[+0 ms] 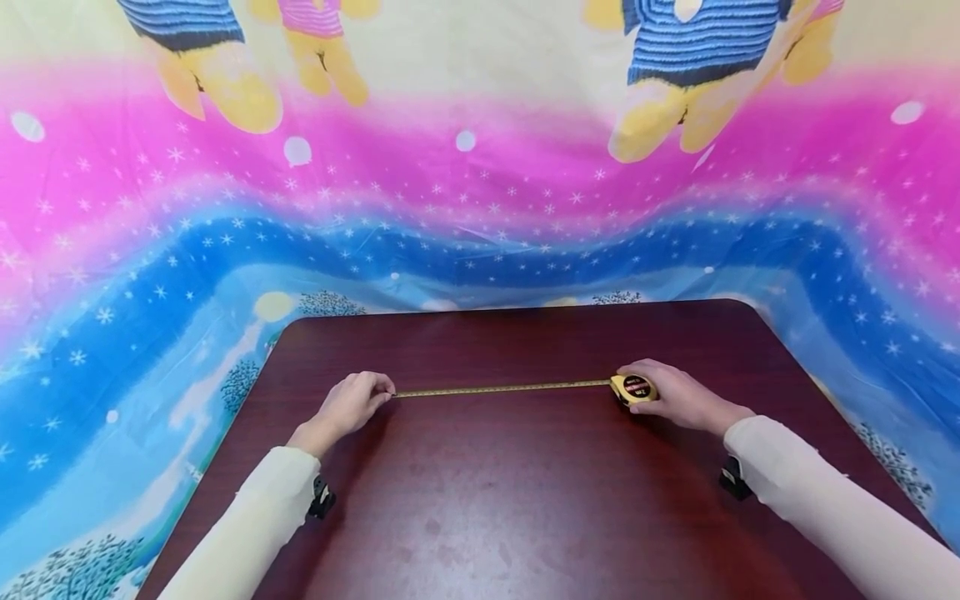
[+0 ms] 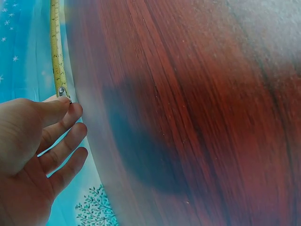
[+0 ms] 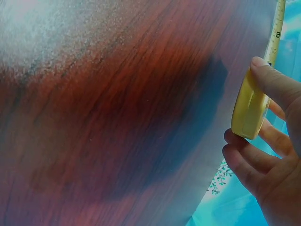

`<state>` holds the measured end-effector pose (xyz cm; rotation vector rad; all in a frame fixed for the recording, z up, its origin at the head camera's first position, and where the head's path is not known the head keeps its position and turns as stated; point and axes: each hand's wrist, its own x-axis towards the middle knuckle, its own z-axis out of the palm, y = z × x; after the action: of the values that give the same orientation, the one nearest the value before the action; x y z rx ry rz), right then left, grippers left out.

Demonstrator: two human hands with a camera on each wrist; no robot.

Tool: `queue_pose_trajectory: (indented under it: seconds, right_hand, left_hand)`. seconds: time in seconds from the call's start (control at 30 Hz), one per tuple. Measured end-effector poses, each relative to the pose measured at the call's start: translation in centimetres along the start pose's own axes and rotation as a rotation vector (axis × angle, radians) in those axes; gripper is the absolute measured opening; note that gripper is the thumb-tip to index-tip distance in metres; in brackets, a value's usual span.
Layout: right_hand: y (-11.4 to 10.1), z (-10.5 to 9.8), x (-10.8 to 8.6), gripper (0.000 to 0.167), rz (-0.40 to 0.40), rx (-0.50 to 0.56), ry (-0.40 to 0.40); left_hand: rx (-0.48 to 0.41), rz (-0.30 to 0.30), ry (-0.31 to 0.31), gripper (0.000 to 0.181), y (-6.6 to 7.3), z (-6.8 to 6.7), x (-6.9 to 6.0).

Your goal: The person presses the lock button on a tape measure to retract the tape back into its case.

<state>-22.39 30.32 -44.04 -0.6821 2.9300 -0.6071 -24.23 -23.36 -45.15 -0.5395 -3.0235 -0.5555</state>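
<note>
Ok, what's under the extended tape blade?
In the head view, dark reddish tabletop shows on either side of the tape blade. The strip directly beneath is covered by the blade itself, so it can't be seen.

the left sleeve (image 1: pixel 251 525) and right sleeve (image 1: pixel 832 508) are long, off-white and plain, lightly creased and narrowing toward the cuffs. a small, blocky black device (image 1: pixel 322 498) with a paler patch shows beside the left cuff, another dark block (image 1: pixel 735 479) beside the right.

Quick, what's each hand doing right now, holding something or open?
Left hand: pinching the end of the tape blade.
Right hand: holding the yellow tape-measure case.
</note>
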Motion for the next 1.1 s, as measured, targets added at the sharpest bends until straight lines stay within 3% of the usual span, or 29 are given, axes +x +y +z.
queue_pose_trajectory:
  seconds: [1.1]
  right_hand:
    - [-0.2,-0.1,0.5,0.059,-0.022,0.0,0.012]
  left_hand:
    - [-0.018,0.003,-0.011,0.008,2.5,0.7,1.1]
